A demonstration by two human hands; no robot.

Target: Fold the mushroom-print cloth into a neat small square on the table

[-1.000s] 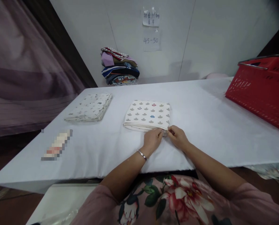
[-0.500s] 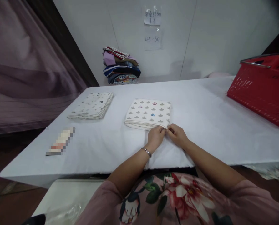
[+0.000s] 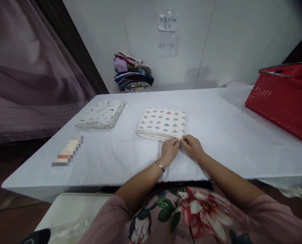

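Note:
A folded white cloth (image 3: 162, 122) with grey, red and blue printed motifs lies flat on the white-covered table (image 3: 217, 135). My left hand (image 3: 169, 149), with a bracelet at its wrist, pinches the cloth's near right corner. Right beside it, my right hand (image 3: 193, 146) is closed with its fingertips at the same corner. The layered folds show along the cloth's near edge. Both hands' fingertips partly cover the corner. Farther left lies a second folded white cloth (image 3: 101, 113) with small dark prints, apart from both hands.
A red plastic basket (image 3: 280, 105) with a metal handle stands at the right. A blurred-out flat object (image 3: 67, 151) lies at the table's left. Behind the table a stack of folded fabrics (image 3: 133, 73) rises by the wall, below paper signs (image 3: 167, 45).
The view has shifted slightly, so everything sits a little differently in the frame. My hands stay at the same corner of the cloth, with barely any finger movement.

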